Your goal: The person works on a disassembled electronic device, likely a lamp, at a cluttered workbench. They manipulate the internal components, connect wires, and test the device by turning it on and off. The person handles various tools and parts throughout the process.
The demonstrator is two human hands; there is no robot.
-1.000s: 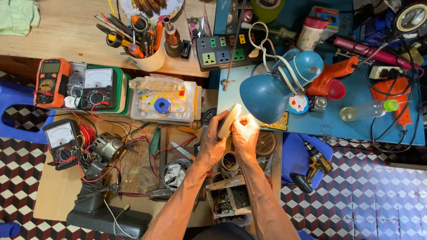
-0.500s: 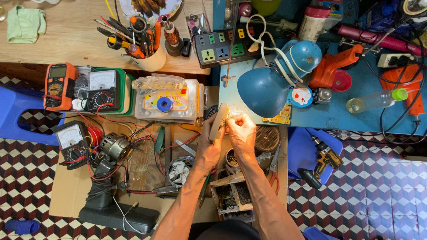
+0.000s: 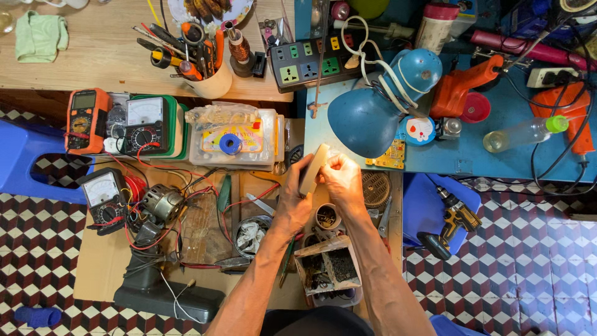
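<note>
Both hands, left hand and right hand, pinch a flat beige slab on edge, with a blue lamp at one o'clock.

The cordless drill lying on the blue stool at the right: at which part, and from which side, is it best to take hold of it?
Probably the handle of the cordless drill, between its yellow body and the dark battery base. It lies flat on the blue stool with the handle slanting down-left and open space along it, so coming from above, fingers across the handle, looks easiest. The right hand is nearer than the left hand.
</note>
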